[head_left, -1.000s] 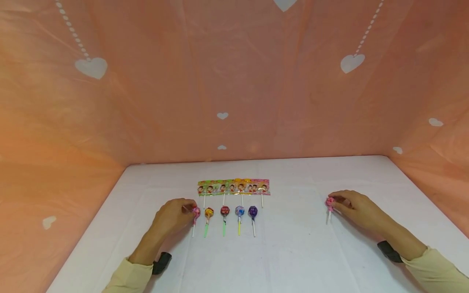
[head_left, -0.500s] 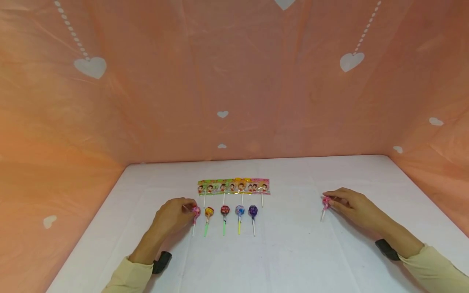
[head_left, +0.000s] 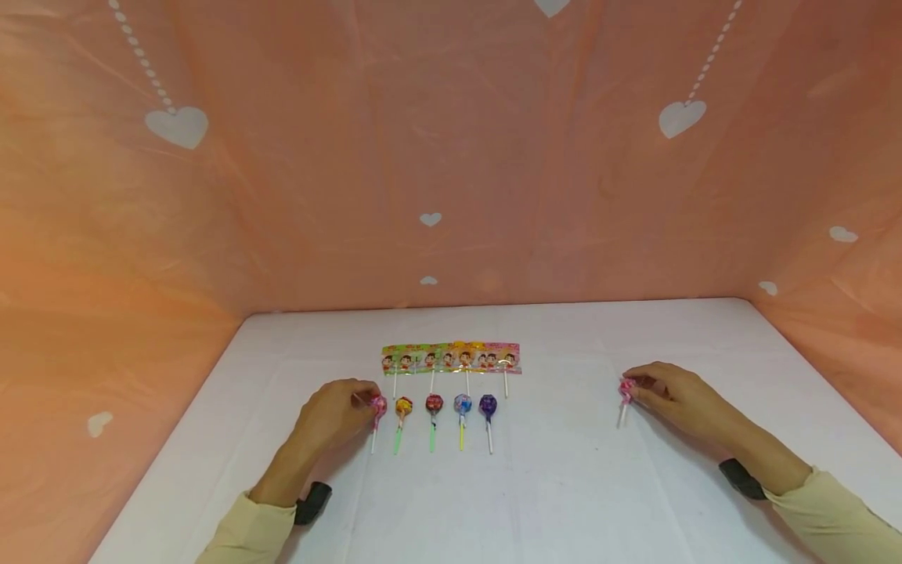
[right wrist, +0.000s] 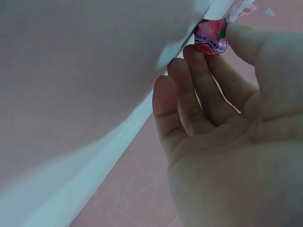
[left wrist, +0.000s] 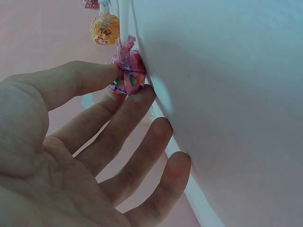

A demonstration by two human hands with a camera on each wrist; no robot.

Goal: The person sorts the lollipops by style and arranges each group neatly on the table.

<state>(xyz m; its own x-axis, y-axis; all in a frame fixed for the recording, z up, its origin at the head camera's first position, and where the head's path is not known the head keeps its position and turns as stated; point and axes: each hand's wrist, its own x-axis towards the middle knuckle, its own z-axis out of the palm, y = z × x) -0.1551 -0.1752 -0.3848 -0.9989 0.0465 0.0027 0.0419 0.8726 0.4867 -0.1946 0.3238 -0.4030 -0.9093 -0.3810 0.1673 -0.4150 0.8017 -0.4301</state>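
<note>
My left hand [head_left: 337, 415] pinches the wrapped head of a pink lollipop [left wrist: 129, 73] between thumb and fingertips, at the left end of a row. Its white stick points toward me. Far to the right, my right hand [head_left: 680, 398] pinches another pink lollipop [right wrist: 211, 37] by its head, the white stick slanting toward me close over the table. Beside the left hand lie a yellow lollipop [head_left: 404, 406], a red lollipop [head_left: 434, 403], a blue-and-white lollipop [head_left: 462, 404] and a purple lollipop [head_left: 488, 405], all with sticks toward me.
Behind the row lie several flat lollipops in green, orange and pink cartoon packets [head_left: 451, 359], their white sticks toward me. All rest on a white-covered table [head_left: 550, 486]. An orange cloth backdrop [head_left: 493, 157] with white hearts encloses the back and sides.
My right hand has shifted slightly left with its pink lollipop, and the stick now slants more. The left hand and the row of lollipops have stayed put.
</note>
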